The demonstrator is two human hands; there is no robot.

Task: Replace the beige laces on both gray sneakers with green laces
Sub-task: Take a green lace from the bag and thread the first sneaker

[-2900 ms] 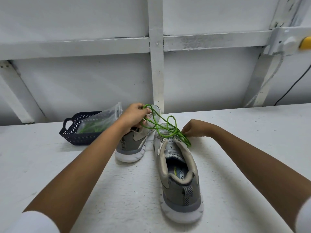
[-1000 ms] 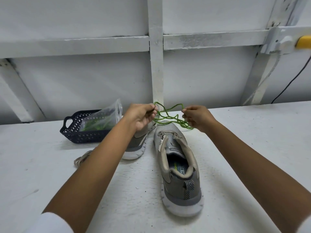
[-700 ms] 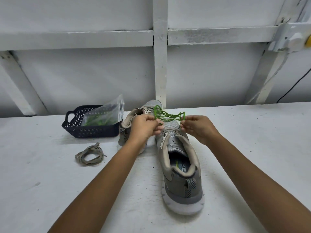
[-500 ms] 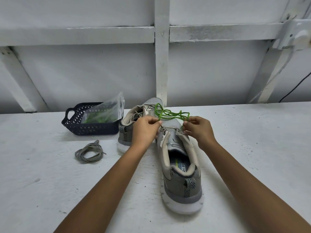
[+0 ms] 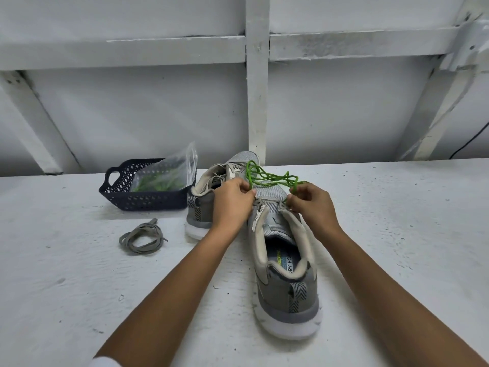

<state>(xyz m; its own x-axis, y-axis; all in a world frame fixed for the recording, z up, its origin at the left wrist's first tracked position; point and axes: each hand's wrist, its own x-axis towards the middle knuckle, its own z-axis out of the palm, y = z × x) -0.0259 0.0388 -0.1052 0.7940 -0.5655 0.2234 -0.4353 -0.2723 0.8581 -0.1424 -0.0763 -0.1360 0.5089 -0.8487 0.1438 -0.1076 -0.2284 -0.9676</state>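
A gray sneaker (image 5: 287, 282) lies heel toward me on the white table, without a lace in its upper eyelets. A second gray sneaker (image 5: 211, 186) stands behind it to the left, partly hidden by my left hand. A green lace (image 5: 270, 177) loops over the near sneaker's toe. My left hand (image 5: 232, 205) pinches one end of it at the left eyelets. My right hand (image 5: 312, 205) pinches the other end at the right eyelets. A removed beige lace (image 5: 141, 238) lies coiled on the table to the left.
A dark blue plastic basket (image 5: 124, 192) stands at the back left, holding a clear bag (image 5: 166, 176) with green laces inside. White painted wall beams rise behind the table (image 5: 397, 234). A black cable hangs at the far right.
Both hands came down and toward me with the green lace, from above the toe to the near sneaker's eyelets. The view tilted, so the beige lace now shows.
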